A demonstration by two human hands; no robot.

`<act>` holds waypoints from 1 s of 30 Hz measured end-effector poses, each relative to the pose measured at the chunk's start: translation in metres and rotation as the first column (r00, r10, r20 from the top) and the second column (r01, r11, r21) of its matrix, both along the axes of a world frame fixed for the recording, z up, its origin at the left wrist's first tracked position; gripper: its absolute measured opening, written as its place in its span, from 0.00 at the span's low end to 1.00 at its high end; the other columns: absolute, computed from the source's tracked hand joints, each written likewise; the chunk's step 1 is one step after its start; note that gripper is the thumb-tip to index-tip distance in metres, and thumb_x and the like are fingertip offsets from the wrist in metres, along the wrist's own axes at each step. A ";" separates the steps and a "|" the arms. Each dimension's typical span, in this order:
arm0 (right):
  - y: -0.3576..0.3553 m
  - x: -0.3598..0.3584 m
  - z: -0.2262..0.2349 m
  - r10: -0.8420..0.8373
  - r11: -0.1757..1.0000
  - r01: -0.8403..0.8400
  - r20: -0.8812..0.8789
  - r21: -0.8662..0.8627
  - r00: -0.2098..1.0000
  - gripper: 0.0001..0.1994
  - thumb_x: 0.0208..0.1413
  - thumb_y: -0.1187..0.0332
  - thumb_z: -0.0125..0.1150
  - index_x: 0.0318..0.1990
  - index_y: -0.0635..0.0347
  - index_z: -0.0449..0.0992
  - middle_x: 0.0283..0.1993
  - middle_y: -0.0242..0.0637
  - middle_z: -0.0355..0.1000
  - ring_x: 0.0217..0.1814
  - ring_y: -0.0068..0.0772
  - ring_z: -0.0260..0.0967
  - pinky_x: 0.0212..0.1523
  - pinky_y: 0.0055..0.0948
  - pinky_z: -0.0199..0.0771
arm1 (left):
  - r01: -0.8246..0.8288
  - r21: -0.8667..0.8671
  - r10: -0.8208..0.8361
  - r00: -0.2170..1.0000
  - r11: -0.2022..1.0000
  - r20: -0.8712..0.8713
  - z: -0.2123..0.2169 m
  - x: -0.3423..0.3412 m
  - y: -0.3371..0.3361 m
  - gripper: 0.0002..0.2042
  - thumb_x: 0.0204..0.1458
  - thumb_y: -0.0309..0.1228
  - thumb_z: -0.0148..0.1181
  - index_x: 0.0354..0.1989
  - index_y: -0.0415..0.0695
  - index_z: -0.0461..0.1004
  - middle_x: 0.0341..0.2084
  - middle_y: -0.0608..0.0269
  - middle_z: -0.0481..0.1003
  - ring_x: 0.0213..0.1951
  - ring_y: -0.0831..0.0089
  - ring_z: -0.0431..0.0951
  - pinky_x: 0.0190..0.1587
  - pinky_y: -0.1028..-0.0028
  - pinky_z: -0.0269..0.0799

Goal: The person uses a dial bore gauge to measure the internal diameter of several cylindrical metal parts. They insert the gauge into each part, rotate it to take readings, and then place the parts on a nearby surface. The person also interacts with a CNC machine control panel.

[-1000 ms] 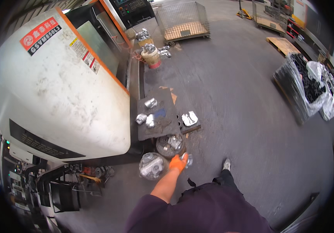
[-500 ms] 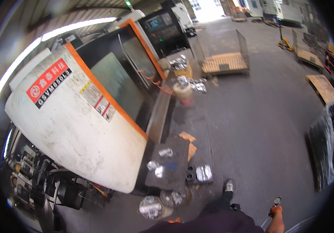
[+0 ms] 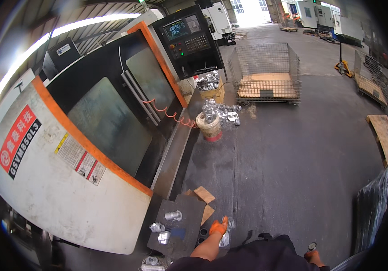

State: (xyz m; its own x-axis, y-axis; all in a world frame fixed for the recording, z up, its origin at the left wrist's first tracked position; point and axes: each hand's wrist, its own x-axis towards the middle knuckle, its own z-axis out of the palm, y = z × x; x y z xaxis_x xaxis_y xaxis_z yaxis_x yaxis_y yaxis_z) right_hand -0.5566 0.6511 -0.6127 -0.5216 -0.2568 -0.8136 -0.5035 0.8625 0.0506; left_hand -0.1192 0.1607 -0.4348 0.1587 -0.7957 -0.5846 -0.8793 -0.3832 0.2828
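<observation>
My left hand (image 3: pixel 218 228), in an orange glove, reaches down beside the dark work table (image 3: pixel 189 207). Its fingers are closed at a shiny metal casting (image 3: pixel 224 240), partly covered by the hand. Low on the right, my gloved right hand (image 3: pixel 313 257) grips a dial gauge (image 3: pixel 312 246) with its round face up; the lower part of the gauge is hidden. On the table lie a silver casting (image 3: pixel 172 215), a second casting (image 3: pixel 157 227) and a third casting (image 3: pixel 163 237) by a blue patch. Black rings (image 3: pixel 203 231) sit between the table and my left hand.
A large white machine (image 3: pixel 67 203) with a control panel (image 3: pixel 187 40) fills the left. Ahead stand a bucket heaped with metal parts (image 3: pixel 210 128) and a wire cage (image 3: pixel 266 95). A plastic-wrapped stack (image 3: pixel 374 207) and a wooden board (image 3: pixel 382 135) are at the right.
My left hand has come up from the lower edge and reached forward to the casting beside the table. The view has shifted; my right hand still holds the gauge.
</observation>
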 end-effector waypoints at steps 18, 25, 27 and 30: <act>-0.560 -0.369 -0.029 0.158 0.986 -0.163 0.108 0.041 0.982 0.09 0.53 0.59 0.63 0.33 0.51 0.83 0.36 0.39 0.81 0.38 0.41 0.80 0.38 0.45 0.79 | -0.531 0.126 0.491 0.833 0.838 0.254 -0.071 -0.107 -0.135 0.48 0.57 0.68 0.42 0.60 0.26 0.68 0.58 0.32 0.71 0.62 0.45 0.72 0.63 0.57 0.69; -0.806 -0.459 -0.025 0.208 0.821 -0.163 0.021 -0.547 0.978 0.07 0.55 0.66 0.60 0.33 0.61 0.78 0.19 0.39 0.70 0.17 0.37 0.70 0.18 0.38 0.68 | -0.595 0.293 0.507 0.798 0.749 0.324 -0.059 -0.190 -0.211 0.49 0.55 0.70 0.42 0.60 0.27 0.69 0.58 0.34 0.73 0.61 0.46 0.73 0.62 0.56 0.69; -0.843 -0.475 -0.026 0.519 0.727 -0.515 -0.129 -0.454 0.845 0.07 0.52 0.67 0.61 0.34 0.60 0.78 0.20 0.38 0.72 0.19 0.36 0.71 0.19 0.37 0.70 | -0.614 0.287 0.554 0.789 0.735 0.267 -0.071 -0.218 -0.256 0.49 0.55 0.71 0.42 0.58 0.26 0.70 0.57 0.34 0.73 0.61 0.45 0.74 0.62 0.56 0.69; -0.887 -0.442 0.028 0.794 0.595 -0.791 -0.048 -0.143 0.606 0.05 0.50 0.69 0.61 0.33 0.57 0.78 0.21 0.36 0.73 0.21 0.33 0.73 0.21 0.35 0.72 | -0.625 0.216 0.587 0.779 0.750 0.219 -0.083 -0.243 -0.353 0.50 0.55 0.71 0.43 0.57 0.24 0.70 0.57 0.30 0.72 0.61 0.41 0.72 0.62 0.53 0.68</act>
